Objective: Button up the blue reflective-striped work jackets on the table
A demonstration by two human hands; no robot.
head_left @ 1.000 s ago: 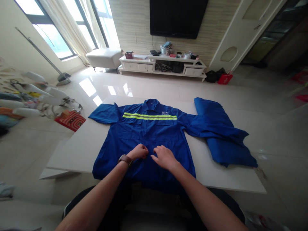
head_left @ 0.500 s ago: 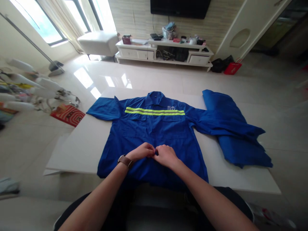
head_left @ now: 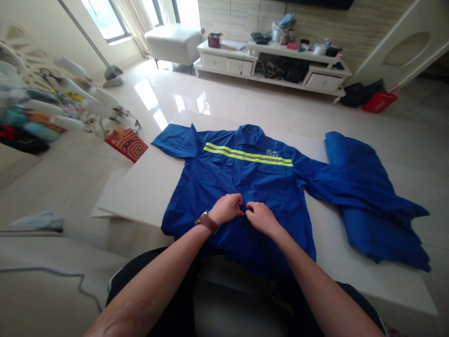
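The blue jacket (head_left: 242, 180) lies front up and spread out on the white worktop (head_left: 140, 189), collar (head_left: 248, 136) at the far side; its lower part reaches the near edge, by the person's lap. The spreading looks largely done; the two halves of the reflective band (head_left: 224, 150) meet at the middle, so the upper front seems drawn together; whether the front is fastened, there or lower down, cannot be told. Both sleeves lie out to the sides, unfolded over the body; the left-side sleeve (head_left: 175, 139) is bent back on itself near the shoulder, while the right-side sleeve (head_left: 324, 175) runs across a bundle of blue cloth (head_left: 368, 161); the lower front looks creased, less smooth than the chest.

The left hand (head_left: 227, 208) and right hand (head_left: 262, 219) are close together over the middle of the front, fingers curled inward; their fingertips are too indistinct to tell whether either grasps fabric or merely rests against it.
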